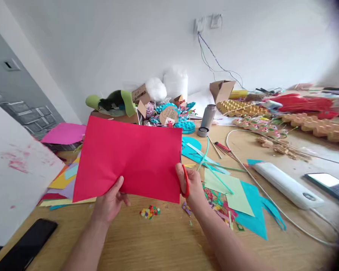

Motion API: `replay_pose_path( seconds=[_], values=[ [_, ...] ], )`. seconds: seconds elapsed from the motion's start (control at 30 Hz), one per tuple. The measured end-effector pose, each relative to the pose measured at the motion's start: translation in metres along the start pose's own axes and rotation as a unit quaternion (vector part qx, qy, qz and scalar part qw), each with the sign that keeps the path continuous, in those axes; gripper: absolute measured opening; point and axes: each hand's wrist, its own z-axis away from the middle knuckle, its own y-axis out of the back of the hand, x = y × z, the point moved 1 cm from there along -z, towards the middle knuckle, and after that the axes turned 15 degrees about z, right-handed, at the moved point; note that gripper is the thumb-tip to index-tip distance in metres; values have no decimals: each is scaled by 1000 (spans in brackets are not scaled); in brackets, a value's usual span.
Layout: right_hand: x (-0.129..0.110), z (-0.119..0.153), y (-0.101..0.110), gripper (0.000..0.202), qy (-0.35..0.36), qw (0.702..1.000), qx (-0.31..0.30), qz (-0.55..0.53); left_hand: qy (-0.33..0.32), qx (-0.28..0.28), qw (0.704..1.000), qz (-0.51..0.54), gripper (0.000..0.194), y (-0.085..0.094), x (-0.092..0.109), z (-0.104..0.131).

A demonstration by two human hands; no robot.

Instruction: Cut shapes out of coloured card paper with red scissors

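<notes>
Head view: from where I stood, the left hand (109,203) pinched the lower edge of a red paper sheet (144,156), which spread above its fingers; the right hand (194,188) gripped orange-red-handled scissors (187,184) at the sheet's right edge. Multicoloured scraps (150,212) lay between both hands' fingers, on the wooden tabletop (147,244).

Below and between your left hand (110,199) and right hand (194,185), you have a passage low over the near bench (147,241), broken by the small coloured pieces (150,212). The red sheet (141,158), with the scissors (186,183) at its right edge, blocks your way forward. To your right, the white cable (260,186) and white device (289,184) crowd the bench. To your left, the black phone (31,242) and white panel (19,177) narrow the way.
</notes>
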Motion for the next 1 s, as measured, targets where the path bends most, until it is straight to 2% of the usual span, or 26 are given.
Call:
replay_pose_path(
  seconds=[0.4,0.57,1.0],
  values=[
    [0,-2,2,57,-3,999,-2,32,-21,-29,999,-15,39,1,-1,-1],
    [0,-2,2,56,-6,999,-9,45,-27,-20,999,-10,42,-1,1,1],
    [-9,1,6,55,-6,1000,7,21,-7,-38,999,-33,42,4,-3,-2]
  ],
)
